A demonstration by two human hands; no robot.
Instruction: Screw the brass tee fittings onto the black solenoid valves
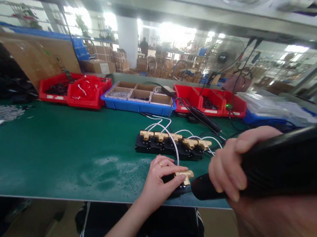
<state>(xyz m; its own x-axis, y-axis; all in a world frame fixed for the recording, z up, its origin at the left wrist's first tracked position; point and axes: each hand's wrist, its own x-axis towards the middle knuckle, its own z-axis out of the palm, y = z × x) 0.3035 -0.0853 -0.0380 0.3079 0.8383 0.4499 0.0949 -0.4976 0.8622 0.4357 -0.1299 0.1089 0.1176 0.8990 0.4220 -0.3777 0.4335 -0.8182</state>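
Observation:
My left hand (164, 176) is closed with thumb and fingers on a brass tee-shaped fitting (187, 175) near the table's front edge. That fitting sits on a black base (180, 191), partly hidden by the hand, and a white cable rises behind it. Gripped in my right hand (231, 163) is a long black handheld tool (282, 160), close to the camera; its exact kind I cannot make out. Its narrow end lies just right of the fitting. Behind both hands, several brass fittings (174, 137) stand in a row on a black holder (164, 147) with white cables.
A blue compartment tray (137, 106) stands at the back, between red bins (88, 97) on the left and more red bins (210, 109) on the right. A corded black pen-shaped tool (204, 119) lies behind the row. Overhead runs a shelf (163, 1); a fan (222, 56) stands behind.

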